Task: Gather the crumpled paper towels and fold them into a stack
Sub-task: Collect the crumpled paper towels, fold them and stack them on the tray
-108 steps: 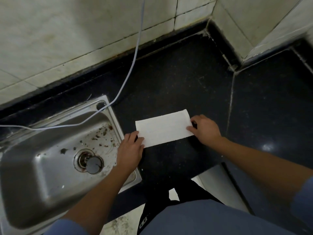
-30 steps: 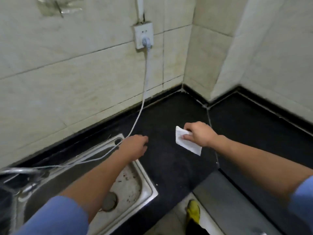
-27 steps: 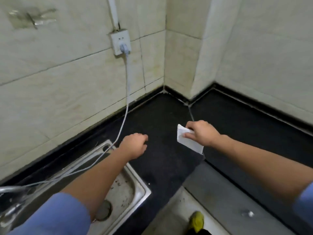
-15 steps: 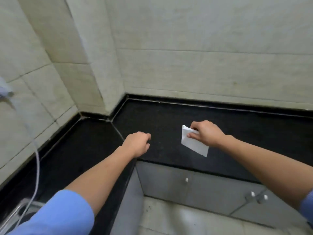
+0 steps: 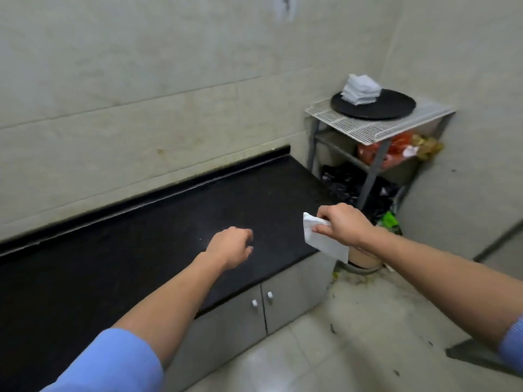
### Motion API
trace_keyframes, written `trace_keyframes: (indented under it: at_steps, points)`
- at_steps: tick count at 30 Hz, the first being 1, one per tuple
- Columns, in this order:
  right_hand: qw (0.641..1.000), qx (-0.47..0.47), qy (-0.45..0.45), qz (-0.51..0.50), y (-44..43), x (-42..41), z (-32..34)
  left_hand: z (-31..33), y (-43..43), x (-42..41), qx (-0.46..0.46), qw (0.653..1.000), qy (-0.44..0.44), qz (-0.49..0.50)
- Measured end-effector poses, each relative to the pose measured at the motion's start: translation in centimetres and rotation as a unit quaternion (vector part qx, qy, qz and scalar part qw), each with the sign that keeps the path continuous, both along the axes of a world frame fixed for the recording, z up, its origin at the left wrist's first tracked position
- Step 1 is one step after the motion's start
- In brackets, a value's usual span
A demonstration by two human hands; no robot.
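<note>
One folded towel (image 5: 322,241) pinched by right hand (image 5: 343,224) past counter edge (image 5: 283,271); left hand (image 5: 232,247) loosely curled, empty.

The countertop (image 5: 175,222) runs along the far wall, cabinet doors (image 5: 263,304) beneath its near edge. To its right stands a wire rack (image 5: 376,128) — on top a round tray (image 5: 396,107), and on the tray's left part a stack of paper towels (image 5: 360,90). Bags (image 5: 396,149) sit on the shelf below.
</note>
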State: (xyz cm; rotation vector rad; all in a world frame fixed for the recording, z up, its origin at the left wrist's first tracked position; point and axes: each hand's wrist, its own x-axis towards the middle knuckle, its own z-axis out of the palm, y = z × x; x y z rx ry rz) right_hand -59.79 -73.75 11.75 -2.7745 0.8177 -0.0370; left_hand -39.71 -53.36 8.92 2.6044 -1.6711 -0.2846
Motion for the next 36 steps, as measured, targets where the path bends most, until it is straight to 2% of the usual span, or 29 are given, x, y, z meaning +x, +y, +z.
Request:
trace_keyframes:
  at_steps: [9,16,21,29,36]
  points:
    - [0.989,-0.019,-0.016,-0.143,-16.8,-6.0,-1.9,-1.5,-24.2,-0.4,-0.023,0.986,-0.002,-0.164]
    - [0.966,-0.009,-0.068,-0.248,-28.8,-6.4,2.1,2.5,-41.6,0.8,-0.082,0.965,0.003,-0.248]
    - [0.961,-0.025,-0.094,-0.260,-35.8,-6.5,5.0,5.3,-50.2,0.6,-0.152,0.952,0.013,-0.265]
    - [0.971,-0.059,-0.137,-0.188,-49.2,-3.7,9.8,7.3,-61.0,2.2,-0.213,0.955,0.025,-0.205]
    - [0.983,-0.051,-0.168,-0.059,-62.5,-0.1,12.1,7.7,-71.1,3.5,-0.259,0.965,0.017,-0.028]
